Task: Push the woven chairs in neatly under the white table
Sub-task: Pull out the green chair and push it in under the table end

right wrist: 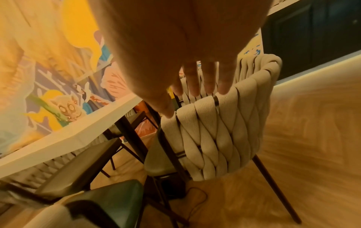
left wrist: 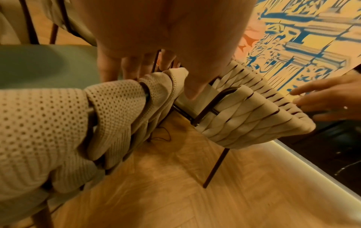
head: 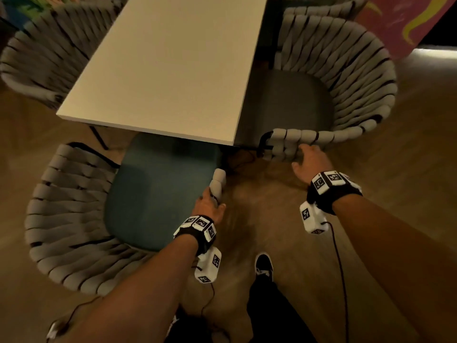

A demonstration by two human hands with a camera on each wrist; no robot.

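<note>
A white table (head: pixel 173 58) fills the upper middle of the head view. Its near edge covers the front of the teal seat of a woven chair (head: pixel 74 219) at the lower left. My left hand (head: pixel 210 204) grips the front end of that chair's right arm (left wrist: pixel 117 100), fingers curled over the far side. A second woven chair (head: pixel 346 70) stands at the table's right side, its seat partly under the top. On the near arm rim of this right chair (right wrist: pixel 224 123), my right hand (head: pixel 309 162) rests with straight fingers (right wrist: pixel 207 80).
Two more woven chairs stand at the far left (head: pixel 44 50) and far right (head: pixel 321 6) of the table. My shoe (head: pixel 264 266) is on the wooden floor between the two near chairs. A cable (head: pixel 341 268) hangs from my right wrist. A painted wall (head: pixel 408 21) is close behind the right chair.
</note>
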